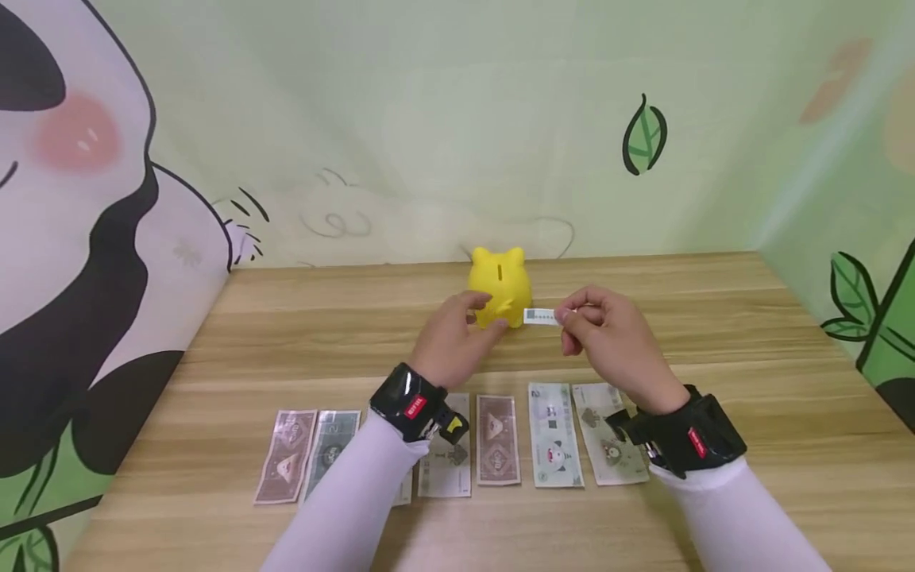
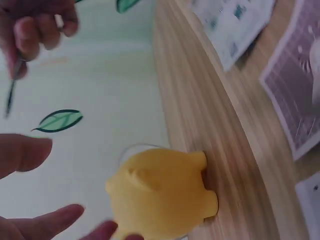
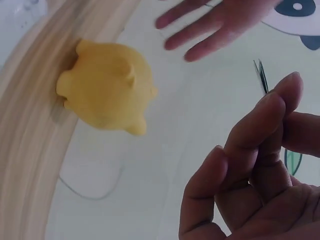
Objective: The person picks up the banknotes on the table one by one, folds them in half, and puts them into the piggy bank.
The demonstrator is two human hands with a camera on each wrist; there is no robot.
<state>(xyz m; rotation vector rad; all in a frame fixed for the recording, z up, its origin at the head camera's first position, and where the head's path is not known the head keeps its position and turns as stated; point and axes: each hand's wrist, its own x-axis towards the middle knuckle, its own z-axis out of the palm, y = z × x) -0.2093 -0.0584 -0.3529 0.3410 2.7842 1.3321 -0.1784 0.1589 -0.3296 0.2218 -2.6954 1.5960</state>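
Note:
A yellow piggy bank (image 1: 499, 278) with a slot on top stands near the back of the wooden table. Between the thumb and fingers of my right hand (image 1: 608, 330) is a folded play banknote (image 1: 540, 317), pinched just right of the piggy bank. In the right wrist view the folded note (image 3: 261, 76) shows edge-on above the fingertips. My left hand (image 1: 453, 338) hovers at the piggy bank's front left, its fingers spread and loosely bent, holding nothing. The left wrist view has the piggy bank (image 2: 162, 195) apart from the left fingers.
Several play banknotes lie in a row before the hands, among them a brown one (image 1: 498, 441), a pale green one (image 1: 555, 435) and a grey one (image 1: 608, 429) at the right end. The left forearm covers part of the row. A printed cloth wall (image 1: 429, 119) rises behind the table.

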